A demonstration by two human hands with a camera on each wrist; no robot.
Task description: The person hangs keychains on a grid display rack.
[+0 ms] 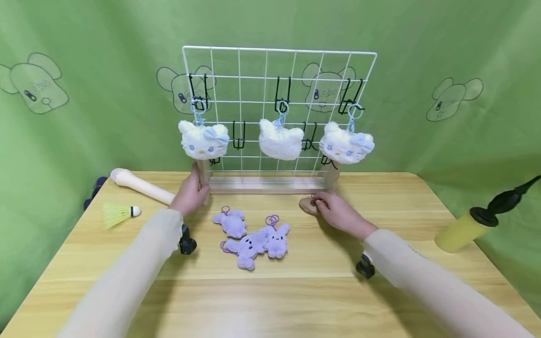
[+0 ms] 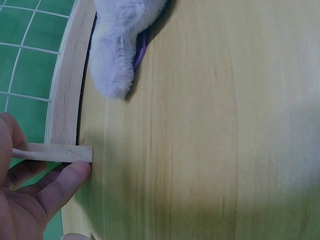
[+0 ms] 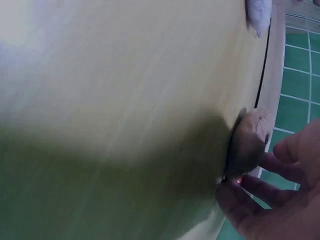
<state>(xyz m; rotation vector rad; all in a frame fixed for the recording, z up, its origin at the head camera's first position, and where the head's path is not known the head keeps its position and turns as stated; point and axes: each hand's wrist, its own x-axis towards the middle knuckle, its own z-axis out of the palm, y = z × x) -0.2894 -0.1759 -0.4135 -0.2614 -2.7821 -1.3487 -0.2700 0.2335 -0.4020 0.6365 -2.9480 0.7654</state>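
My left hand (image 1: pixel 191 193) grips the wooden upright (image 2: pixel 55 152) at the left end of a white wire grid rack (image 1: pixel 267 101), thumb on one face and fingers on the other. My right hand (image 1: pixel 341 213) is at a brown plush keychain (image 1: pixel 310 205) lying by the rack's right foot. In the right wrist view its fingers are spread and lightly bent beside the brown keychain (image 3: pixel 249 137), the thumb apart from them. White cat plush keychains (image 1: pixel 204 141) hang from the upper black hooks, the middle one showing its back. Several purple plush keychains (image 1: pixel 249 246) lie between the hands.
A white stick-like object (image 1: pixel 141 185) and a yellow shuttlecock (image 1: pixel 118 213) lie at the left. On the right stands a yellow pump (image 1: pixel 465 230) with a black top. Lower black hooks (image 1: pixel 238 136) hold nothing. Green cloth (image 1: pixel 405 42) surrounds the wooden table (image 1: pixel 262 300).
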